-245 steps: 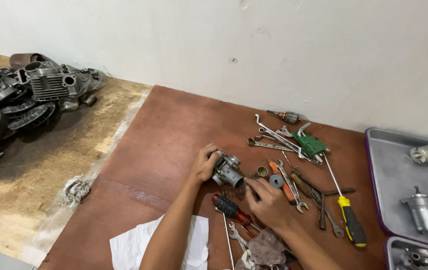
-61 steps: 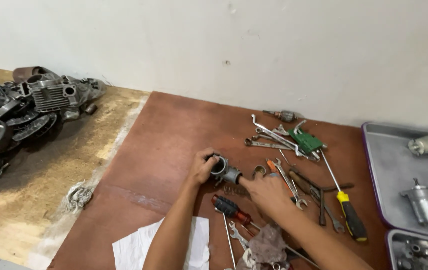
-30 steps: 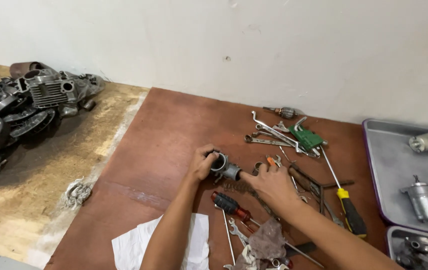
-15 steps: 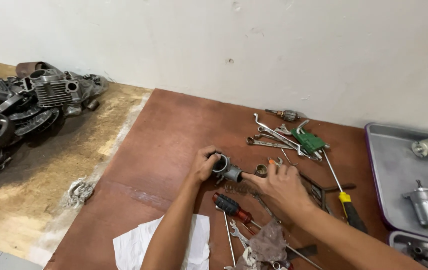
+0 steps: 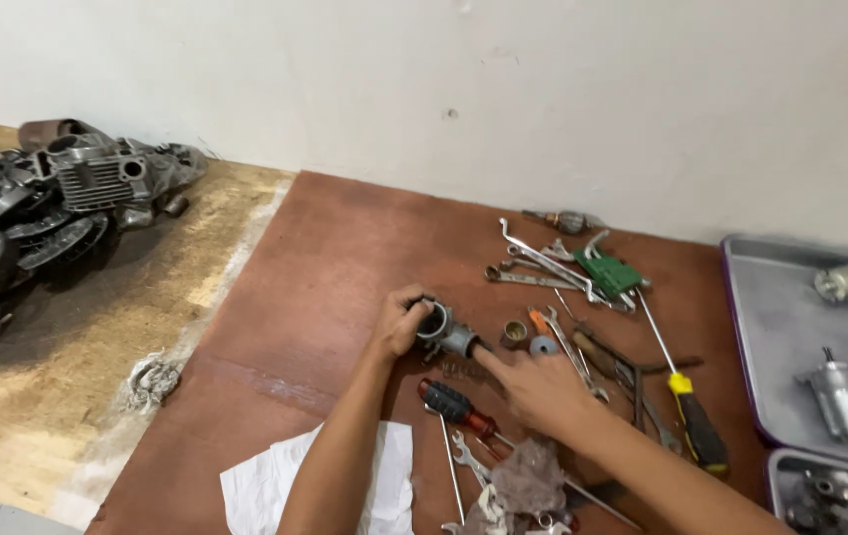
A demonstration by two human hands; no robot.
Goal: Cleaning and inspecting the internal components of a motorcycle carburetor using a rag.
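Upper left of frame: heap of dark engine parts (image 5: 47, 213) on a worn floor, against the wall. No change across the run of pictures.

Lower left: knot of grey rag (image 5: 149, 379) at the edge of the brown surface (image 5: 325, 258).

Bottom centre: white paper (image 5: 315, 490), partly under the left forearm.

Centre: small metal part (image 5: 444, 330) with a round open mouth, resting on the surface. Left hand (image 5: 399, 322) closed round its left end, fingers (image 5: 414, 297) curled over the top and pinching it; forearm ran up from the bottom edge, wrist straight. Same hold as in the earlier pictures.

Right of centre: right hand (image 5: 538, 386). Half a second before, it lay spread over the loose tools further right; here it had come back toward the part, forefinger stretched out and touching the part's right end, other fingers loosely bent, holding nothing that could be made out. Judged: the search among the tools was over and the part was being steadied or turned from both ends.

Below the hands: red-handled screwdriver (image 5: 455, 403), spanners, dirty cloth (image 5: 528, 481).

Centre right: scatter of spanners (image 5: 533, 263), green tool (image 5: 607, 274), yellow-and-black screwdriver (image 5: 686, 416).

Right edge: grey tray (image 5: 771, 327) holding small motors (image 5: 845, 401).
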